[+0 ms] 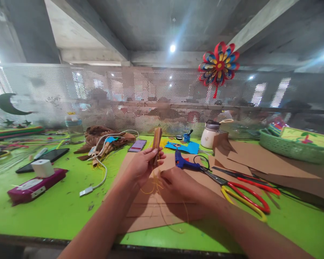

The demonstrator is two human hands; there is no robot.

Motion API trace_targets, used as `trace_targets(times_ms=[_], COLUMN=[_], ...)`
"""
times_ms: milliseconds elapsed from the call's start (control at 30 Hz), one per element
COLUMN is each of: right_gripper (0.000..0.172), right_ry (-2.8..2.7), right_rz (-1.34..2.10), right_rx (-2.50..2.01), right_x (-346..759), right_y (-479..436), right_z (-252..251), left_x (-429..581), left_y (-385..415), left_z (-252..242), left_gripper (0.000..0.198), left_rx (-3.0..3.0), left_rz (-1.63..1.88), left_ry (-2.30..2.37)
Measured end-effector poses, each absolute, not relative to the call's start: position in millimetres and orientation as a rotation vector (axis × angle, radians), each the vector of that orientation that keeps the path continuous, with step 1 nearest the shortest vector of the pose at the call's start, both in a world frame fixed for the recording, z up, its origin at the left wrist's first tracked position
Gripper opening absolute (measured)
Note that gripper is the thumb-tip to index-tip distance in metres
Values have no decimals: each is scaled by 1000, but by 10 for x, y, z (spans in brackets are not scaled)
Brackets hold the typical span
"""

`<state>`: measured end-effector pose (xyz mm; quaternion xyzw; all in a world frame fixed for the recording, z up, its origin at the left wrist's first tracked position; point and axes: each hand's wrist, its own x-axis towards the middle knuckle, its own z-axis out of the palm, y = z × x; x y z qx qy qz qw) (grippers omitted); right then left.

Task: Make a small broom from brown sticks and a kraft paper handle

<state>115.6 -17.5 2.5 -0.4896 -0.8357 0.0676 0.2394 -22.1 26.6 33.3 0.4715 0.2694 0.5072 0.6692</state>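
Note:
My left hand [142, 165] is closed around an upright folded strip of brown cardboard [157, 138], the thumb across its front. Yellow thread [160, 210] hangs from the strip's lower end and trails in loose loops. Just right of it, my right hand [179, 183] is closed with the fingertips pinched at the thread; the exact grip is partly hidden. Both hands are above a brown cardboard sheet [140, 221] lying on the green table [62, 212]. A blue glue gun [187, 162] lies beyond my right hand, and large scissors with red and yellow handles [239, 194] rest to its right.
At left are a purple power strip [39, 187], a white cable [105, 169] and a dark tablet [47, 160]. A phone [137, 145], blue paper [187, 147] and a white jar [210, 136] stand or lie farther back. Cardboard pieces [272, 162] and a green basket [280, 144] occupy the right.

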Motion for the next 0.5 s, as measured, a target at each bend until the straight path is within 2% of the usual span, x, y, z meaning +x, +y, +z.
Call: trace_targets(times_ms=[133,200,367,500], right_gripper=[17,22,27,16], right_ry=[-2507,-2554,-2309,-2263], right_rz=[177,128,-120,-175], right_rx=[-1233,-1247,-1737,-1932], right_x=[1216,1324,1724,1935], right_y=[-324,-283,161,386], right_z=[177,291,391,164], left_x=[-286,-290,-239,-211], left_y=[319,336,375,416], left_z=[368,362,265,180], left_gripper=[14,13,11,10], left_rx=[1052,1065,1124,1177], left_rz=[1242,1286,1297,1287], left_ry=[627,642,739,760])
